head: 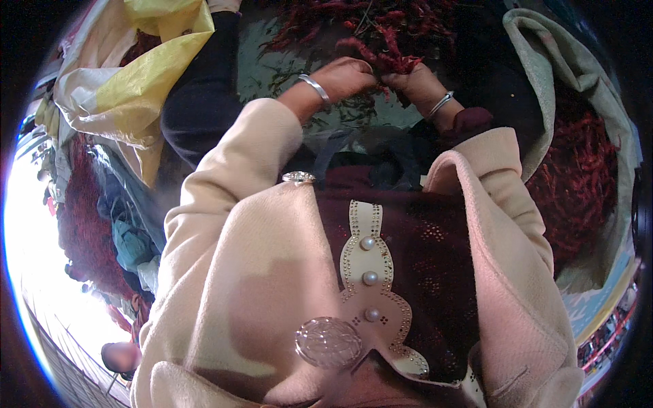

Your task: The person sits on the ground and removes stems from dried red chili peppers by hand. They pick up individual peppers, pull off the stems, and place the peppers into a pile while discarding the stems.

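My left hand, with a silver bangle at the wrist, is turned inward with curled fingers. Its fingertips meet those of my right hand, and whatever lies between them is hidden. Wrinkled red pods, which look like dried chillies, stick out of my right hand's grip. Just beyond both hands lies a heap of the same dark red pods. Green-brown stalk bits are scattered over a pale sheet beneath my hands.
An open woven sack with red pods stands at the right. At the left are a yellow-and-white sack, a red heap and a teal plastic bag. Another person is at the lower left.
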`<action>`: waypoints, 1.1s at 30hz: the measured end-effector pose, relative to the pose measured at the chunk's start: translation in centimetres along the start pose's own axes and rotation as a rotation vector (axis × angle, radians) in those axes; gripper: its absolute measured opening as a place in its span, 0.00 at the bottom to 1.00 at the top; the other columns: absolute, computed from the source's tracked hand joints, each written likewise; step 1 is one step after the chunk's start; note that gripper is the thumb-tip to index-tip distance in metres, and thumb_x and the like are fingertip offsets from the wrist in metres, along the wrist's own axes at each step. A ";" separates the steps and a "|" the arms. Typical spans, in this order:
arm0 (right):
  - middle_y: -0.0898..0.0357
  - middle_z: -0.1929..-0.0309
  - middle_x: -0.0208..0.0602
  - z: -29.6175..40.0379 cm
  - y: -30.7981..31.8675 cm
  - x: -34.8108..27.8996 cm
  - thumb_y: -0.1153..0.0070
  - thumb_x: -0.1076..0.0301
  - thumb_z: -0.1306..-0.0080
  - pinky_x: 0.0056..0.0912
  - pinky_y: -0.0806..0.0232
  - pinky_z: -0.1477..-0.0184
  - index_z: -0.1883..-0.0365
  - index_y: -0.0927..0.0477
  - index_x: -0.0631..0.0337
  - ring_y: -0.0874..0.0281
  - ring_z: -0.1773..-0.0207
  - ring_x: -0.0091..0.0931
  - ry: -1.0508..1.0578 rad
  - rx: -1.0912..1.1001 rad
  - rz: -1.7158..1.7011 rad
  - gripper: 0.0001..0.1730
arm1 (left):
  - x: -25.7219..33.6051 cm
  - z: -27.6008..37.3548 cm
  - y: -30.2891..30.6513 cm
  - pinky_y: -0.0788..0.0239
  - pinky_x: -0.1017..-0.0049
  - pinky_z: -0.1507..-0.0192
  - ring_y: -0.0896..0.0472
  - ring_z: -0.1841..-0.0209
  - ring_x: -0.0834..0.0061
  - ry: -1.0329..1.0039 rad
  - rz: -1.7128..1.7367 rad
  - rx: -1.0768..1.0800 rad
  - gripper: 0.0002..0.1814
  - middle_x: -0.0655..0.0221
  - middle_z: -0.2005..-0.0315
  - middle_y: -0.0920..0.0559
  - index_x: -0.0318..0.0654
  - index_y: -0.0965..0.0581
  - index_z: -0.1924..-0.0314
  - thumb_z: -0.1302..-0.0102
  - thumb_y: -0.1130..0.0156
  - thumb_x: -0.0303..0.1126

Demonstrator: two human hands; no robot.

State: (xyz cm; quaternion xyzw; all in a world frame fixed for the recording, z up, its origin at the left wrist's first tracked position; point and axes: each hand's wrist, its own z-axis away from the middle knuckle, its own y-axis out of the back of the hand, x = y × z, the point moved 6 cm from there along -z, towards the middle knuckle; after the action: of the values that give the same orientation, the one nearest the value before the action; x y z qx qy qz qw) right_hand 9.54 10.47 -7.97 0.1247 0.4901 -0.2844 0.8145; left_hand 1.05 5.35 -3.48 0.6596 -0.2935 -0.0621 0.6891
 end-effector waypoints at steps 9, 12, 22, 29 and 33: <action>0.27 0.71 0.34 0.9 1.8 -1.1 0.50 0.71 0.51 0.24 0.36 0.69 0.70 0.27 0.65 0.30 0.71 0.23 0.065 0.030 -0.402 0.10 | -4.6 5.5 -4.5 0.36 0.68 0.66 0.27 0.68 0.60 0.634 0.142 -0.583 0.10 0.57 0.73 0.25 0.38 0.25 0.74 0.52 0.53 0.33; 0.29 0.65 0.38 2.1 1.4 -3.3 0.54 0.73 0.48 0.21 0.36 0.74 0.67 0.31 0.64 0.32 0.70 0.22 0.140 -0.244 -0.881 0.09 | -6.3 7.5 -1.5 0.36 0.66 0.66 0.28 0.67 0.61 0.599 -0.215 -0.577 0.08 0.60 0.72 0.25 0.40 0.27 0.72 0.53 0.51 0.33; 0.28 0.74 0.33 1.8 1.4 -2.5 0.55 0.72 0.48 0.18 0.38 0.78 0.69 0.30 0.62 0.32 0.78 0.21 0.022 -0.025 -0.820 0.08 | -3.8 2.1 -5.6 0.37 0.67 0.63 0.30 0.63 0.62 0.497 -0.101 -0.333 0.10 0.61 0.70 0.27 0.42 0.29 0.68 0.54 0.50 0.32; 0.30 0.79 0.30 2.1 1.0 -2.7 0.52 0.69 0.46 0.17 0.42 0.82 0.73 0.29 0.62 0.36 0.83 0.20 -0.022 0.058 -0.697 0.06 | -5.2 4.0 -2.6 0.37 0.72 0.63 0.29 0.65 0.67 0.582 0.294 -0.137 0.12 0.63 0.71 0.26 0.42 0.28 0.65 0.51 0.48 0.33; 0.30 0.80 0.30 2.3 0.7 -2.7 0.53 0.69 0.46 0.16 0.43 0.83 0.71 0.29 0.62 0.38 0.84 0.19 -0.048 0.022 -0.735 0.06 | -5.2 4.8 -1.2 0.37 0.79 0.62 0.28 0.65 0.75 0.661 1.132 0.006 0.13 0.67 0.71 0.25 0.37 0.29 0.62 0.48 0.48 0.33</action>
State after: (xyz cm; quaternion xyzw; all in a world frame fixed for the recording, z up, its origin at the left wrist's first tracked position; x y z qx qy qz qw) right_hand 10.66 10.90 -4.57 -0.0575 0.4797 -0.5661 0.6679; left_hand -5.15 3.48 -6.49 0.3896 -0.3684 0.5168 0.6674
